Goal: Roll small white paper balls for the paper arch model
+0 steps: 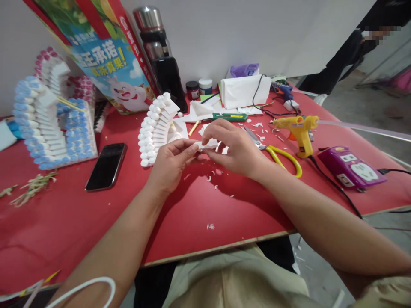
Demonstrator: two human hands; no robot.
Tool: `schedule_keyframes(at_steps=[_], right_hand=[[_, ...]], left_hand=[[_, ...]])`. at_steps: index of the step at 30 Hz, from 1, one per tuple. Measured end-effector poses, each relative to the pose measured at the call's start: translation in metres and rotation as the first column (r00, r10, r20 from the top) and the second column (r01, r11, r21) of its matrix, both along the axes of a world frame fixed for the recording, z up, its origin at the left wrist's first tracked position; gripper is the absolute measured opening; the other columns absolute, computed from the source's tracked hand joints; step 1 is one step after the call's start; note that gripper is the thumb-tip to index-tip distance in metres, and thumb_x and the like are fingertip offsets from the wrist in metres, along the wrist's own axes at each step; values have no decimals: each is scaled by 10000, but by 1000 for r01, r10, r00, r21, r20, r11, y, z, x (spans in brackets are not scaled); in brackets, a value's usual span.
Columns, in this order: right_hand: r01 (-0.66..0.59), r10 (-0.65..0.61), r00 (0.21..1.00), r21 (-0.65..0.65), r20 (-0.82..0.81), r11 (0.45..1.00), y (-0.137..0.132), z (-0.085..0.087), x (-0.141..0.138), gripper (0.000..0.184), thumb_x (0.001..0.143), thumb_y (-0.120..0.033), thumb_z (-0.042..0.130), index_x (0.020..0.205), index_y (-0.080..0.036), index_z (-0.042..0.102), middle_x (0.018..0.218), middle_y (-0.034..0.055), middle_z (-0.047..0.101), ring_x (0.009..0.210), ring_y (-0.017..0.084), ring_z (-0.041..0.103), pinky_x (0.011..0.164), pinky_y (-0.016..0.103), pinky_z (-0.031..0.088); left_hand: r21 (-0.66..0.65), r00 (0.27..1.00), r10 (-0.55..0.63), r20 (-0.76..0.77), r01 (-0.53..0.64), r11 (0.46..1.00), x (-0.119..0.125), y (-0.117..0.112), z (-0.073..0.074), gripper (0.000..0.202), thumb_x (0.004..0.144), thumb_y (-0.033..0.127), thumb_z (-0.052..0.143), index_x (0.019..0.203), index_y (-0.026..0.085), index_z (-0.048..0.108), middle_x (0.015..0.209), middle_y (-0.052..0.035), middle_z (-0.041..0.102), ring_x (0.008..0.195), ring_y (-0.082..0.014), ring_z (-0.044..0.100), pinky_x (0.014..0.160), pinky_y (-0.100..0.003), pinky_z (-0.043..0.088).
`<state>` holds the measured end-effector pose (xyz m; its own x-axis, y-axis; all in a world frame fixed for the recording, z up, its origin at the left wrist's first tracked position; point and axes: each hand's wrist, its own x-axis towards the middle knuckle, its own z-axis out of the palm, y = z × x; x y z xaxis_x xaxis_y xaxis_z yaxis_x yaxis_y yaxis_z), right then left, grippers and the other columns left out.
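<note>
Between both hands, above the red table [192, 205], is a small white strip [207, 145] that looks like foam or card. My left hand [175, 160] pinches its left end between thumb and fingers. At the other end, my right hand [233, 147] curls its fingers and thumb around the strip. Just behind my left hand stands a curved white model [157, 128] of stepped slats edged with round white tips. Scissors with yellow handles [279, 160] lie beside my right hand, blades partly hidden. White shavings [210, 226] are scattered below.
A yellow glue gun [298, 130] and a purple power strip [351, 167] with cords lie at right. Behind are a green cutter [229, 116], small jars [192, 90] and a thermos [149, 34]. At left are a phone [105, 167] and a blue-and-white model [51, 124].
</note>
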<state>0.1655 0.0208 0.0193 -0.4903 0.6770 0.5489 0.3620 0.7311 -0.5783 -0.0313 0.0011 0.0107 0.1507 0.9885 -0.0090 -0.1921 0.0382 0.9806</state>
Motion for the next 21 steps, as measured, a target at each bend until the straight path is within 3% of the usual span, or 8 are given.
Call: schedule_keyframes(at_steps=[4,7,10,14,18,21], right_hand=[[-25,23,999,61,34,998,2,1,2,83,897,-112,581,912,-187,611,1080,98,640,865,181,602,693,296,460],[-10,9,1000,33,25,999,2,2,2,64,902,-126,592,890,-186,610,1009,89,679,811,175,596,699,306,452],[34,-39,998,-89,-53,995,3,1,1,68,897,-154,621,835,-183,626,932,69,705,767,167,605,686,306,461],[118,-170,973,-293,-156,949,6,-4,2,91,891,-204,655,810,-178,624,903,64,716,661,144,615,624,306,484],[33,-136,967,-426,-214,904,8,-2,5,123,910,-293,676,948,-187,626,978,62,703,636,123,616,578,288,496],[-59,-44,975,-446,-219,893,7,3,6,379,838,-345,770,1138,-198,592,1157,79,676,717,123,613,590,275,505]], left_hand=[[-69,999,-25,24,27,997,-2,1,2,197,743,279,853,822,122,763,785,-52,732,649,-133,664,694,-287,603],[-83,998,-44,35,46,995,-2,1,3,183,753,269,847,821,120,763,795,-59,745,645,-135,673,691,-289,609],[-75,998,-49,31,52,996,-2,0,4,175,772,269,837,826,120,764,820,-70,762,657,-140,689,695,-285,612],[-73,998,-53,19,54,996,-2,-1,4,195,771,285,838,839,122,755,788,-67,760,640,-149,696,671,-286,606],[-60,999,-43,-1,43,997,-2,-1,5,198,772,295,829,841,129,746,791,-63,759,630,-148,692,657,-284,592],[-41,999,-40,-14,39,998,-3,0,5,185,771,289,831,830,134,749,764,-51,745,624,-141,681,653,-270,581]])
